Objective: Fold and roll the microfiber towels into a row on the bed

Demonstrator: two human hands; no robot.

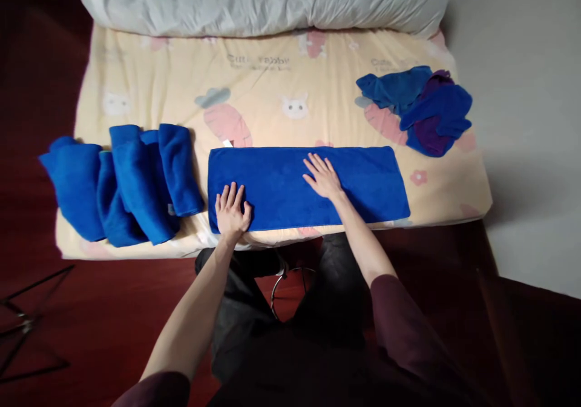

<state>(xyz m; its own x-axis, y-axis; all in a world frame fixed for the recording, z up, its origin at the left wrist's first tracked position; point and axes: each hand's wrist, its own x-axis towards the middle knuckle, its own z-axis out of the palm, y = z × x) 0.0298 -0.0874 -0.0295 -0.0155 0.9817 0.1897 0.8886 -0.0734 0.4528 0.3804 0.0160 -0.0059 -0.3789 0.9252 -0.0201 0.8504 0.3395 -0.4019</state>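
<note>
1. Blue towel (276, 186) lay flat, its length running along the front edge of the bed (267, 104), beneath both your hands. Its near side sat so close to that edge that a tug toward your legs (338, 268) could have let the cloth slip over.
2. Your left hand (233, 214) rested by the near left corner, its fingers (232, 195) spread and released, grasping nothing. Had it dragged sideways instead of pressing down, that corner could have skewed or rucked up.
3. Your right hand (325, 178) lay palm down right of the towel's middle, fingers likewise loose and fanned out. Uneven pressure between the two hands could have raised a ridge in the cloth between them.
4. To your left, the blue bundles (140, 183) lay just beside the towel's left end, so a wide sweep of your left hand could have knocked them loose; the outermost seemed to jut past the bed's side and looked likeliest to fall.
5. A white tag (227, 144) stuck out at the far left corner, where it could have caught a finger.
6. Beyond the towel's right end, the rumpled heap (426, 113) of blue and purple cloth could have toppled under a careless reach.
</note>
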